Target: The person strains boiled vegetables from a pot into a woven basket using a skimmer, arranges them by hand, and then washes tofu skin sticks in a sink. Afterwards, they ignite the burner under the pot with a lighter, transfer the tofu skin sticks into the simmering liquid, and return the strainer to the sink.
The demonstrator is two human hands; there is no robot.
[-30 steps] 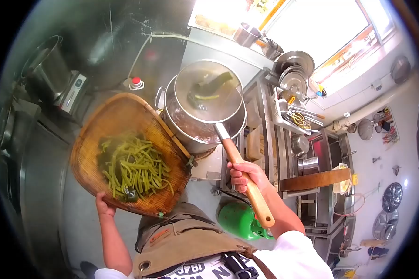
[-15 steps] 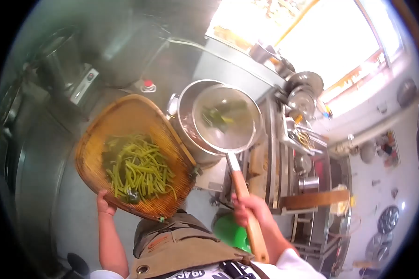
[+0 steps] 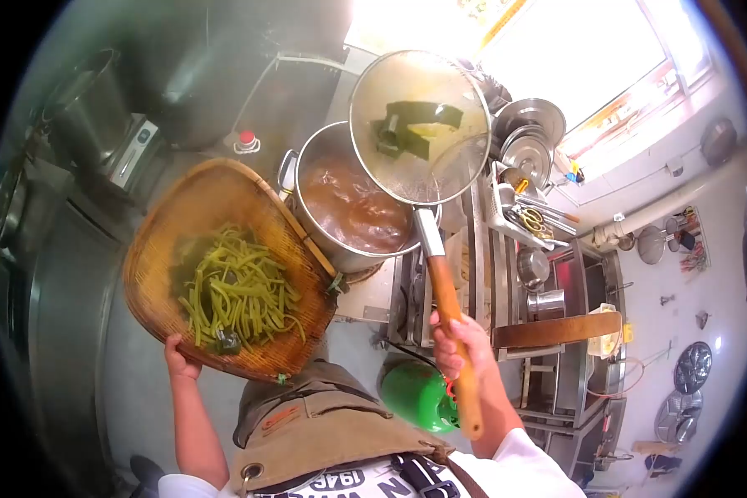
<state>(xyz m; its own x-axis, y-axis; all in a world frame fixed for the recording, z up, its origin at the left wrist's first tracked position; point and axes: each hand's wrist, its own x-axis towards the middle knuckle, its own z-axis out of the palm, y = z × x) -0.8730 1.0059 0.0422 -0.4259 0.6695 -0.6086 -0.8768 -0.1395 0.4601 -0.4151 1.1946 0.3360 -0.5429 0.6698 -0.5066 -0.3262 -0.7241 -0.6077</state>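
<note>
My left hand (image 3: 180,357) grips the near edge of a woven bamboo basket (image 3: 162,224). Green strips (image 3: 245,290), like cut kelp or bean pods, lie heaped in it with a darker piece among them. Around the wooden handle of a wire-mesh skimmer (image 3: 365,108) my right hand (image 3: 463,344) is closed. A few flat dark-green pieces (image 3: 423,120) and a yellowish bit rest in the skimmer. It is held above and to the right of a large metal pot (image 3: 307,216) of brown, bubbling liquid (image 3: 353,207), covering part of its rim.
A green gas cylinder (image 3: 415,394) stands on the floor by my right arm. Right of the pot are a metal rack, a white utensil basket (image 3: 515,216) with scissors, and stacked lids (image 3: 531,137). A red-capped bottle (image 3: 246,141) is behind the bamboo basket.
The skimmer has risen up and away from the pot, uncovering the brown liquid. My right hand has moved slightly up and right. The basket has shifted a little left and up.
</note>
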